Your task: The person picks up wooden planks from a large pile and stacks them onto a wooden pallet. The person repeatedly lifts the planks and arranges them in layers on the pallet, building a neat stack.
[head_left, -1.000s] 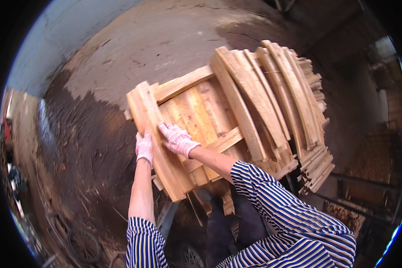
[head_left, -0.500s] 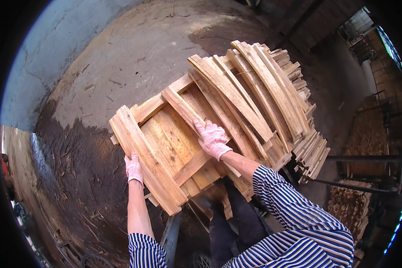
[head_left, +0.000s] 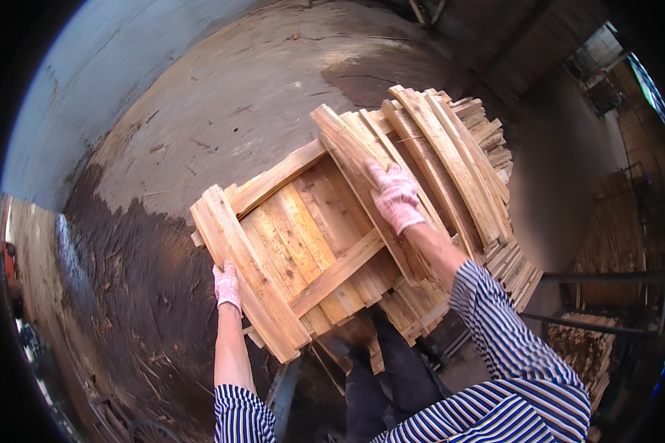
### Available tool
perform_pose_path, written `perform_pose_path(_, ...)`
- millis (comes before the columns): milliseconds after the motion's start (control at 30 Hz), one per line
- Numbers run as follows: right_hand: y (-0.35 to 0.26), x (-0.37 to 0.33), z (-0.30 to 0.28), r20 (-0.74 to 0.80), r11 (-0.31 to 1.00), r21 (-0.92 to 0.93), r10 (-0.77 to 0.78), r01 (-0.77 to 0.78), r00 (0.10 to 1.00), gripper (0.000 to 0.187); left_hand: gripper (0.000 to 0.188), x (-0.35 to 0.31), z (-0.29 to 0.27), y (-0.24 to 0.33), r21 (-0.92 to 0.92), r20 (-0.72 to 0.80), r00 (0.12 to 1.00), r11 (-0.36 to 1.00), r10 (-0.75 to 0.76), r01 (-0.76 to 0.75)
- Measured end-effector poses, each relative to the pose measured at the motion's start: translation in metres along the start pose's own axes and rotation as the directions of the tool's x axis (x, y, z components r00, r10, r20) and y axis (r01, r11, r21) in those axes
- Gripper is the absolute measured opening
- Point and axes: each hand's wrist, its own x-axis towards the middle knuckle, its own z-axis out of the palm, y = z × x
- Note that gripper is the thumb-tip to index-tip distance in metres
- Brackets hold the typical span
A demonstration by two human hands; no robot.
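My left hand (head_left: 227,284), in a pink-and-white knit glove, grips the outer edge of the leftmost wooden plank (head_left: 251,273), which lies across the stack's left end. My right hand (head_left: 397,197), gloved alike, is closed over a long wooden plank (head_left: 353,149) lying slanted against the loose planks at the right. Between my hands lies a layer of boards (head_left: 287,221) side by side, with a crosspiece (head_left: 282,177) along its far edge and another crosspiece (head_left: 338,272) along its near edge. The fingers of my right hand are partly hidden behind the plank.
Several loose planks (head_left: 454,159) lean together at the stack's right, with more cut pieces (head_left: 484,129) behind. A black metal frame (head_left: 606,278) stands at the right, near another wood pile (head_left: 580,347). A pale blue wall (head_left: 89,96) rises beyond the dirt floor (head_left: 222,111) at the left.
My right hand has moved right, away from the middle of the boards, with a plank. The gap showing the boards between the crosspieces is wider. My left hand stays at the leftmost plank.
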Motion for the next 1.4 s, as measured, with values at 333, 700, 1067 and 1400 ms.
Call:
perform_pose_path(333,-0.239,-0.09,0.045,0.321,0.816,0.575,-0.164,-0.055,0.933,0.077,0.072,-0.01,0.011,0.012,0.102,-0.001,0.996,0.991,0.091,-0.091)
perform_pose_path(700,0.092,0.021,0.035,0.239,0.864,0.346,0.295,-0.366,0.925,0.083,0.074,-0.006,0.001,0.003,0.022,-0.002,0.999,0.999,0.049,-0.049)
perform_pose_path(1067,0.048,0.024,-0.027,0.428,0.893,0.184,0.304,-0.411,0.851,0.083,0.073,0.0,-0.027,-0.01,-0.017,-0.002,0.998,0.998,0.056,-0.056)
perform_pose_path(1400,0.069,0.008,-0.018,0.274,0.959,0.067,0.249,-0.277,0.929,0.084,0.074,-0.017,0.015,0.016,0.064,0.001,1.0,0.998,-0.006,0.006)
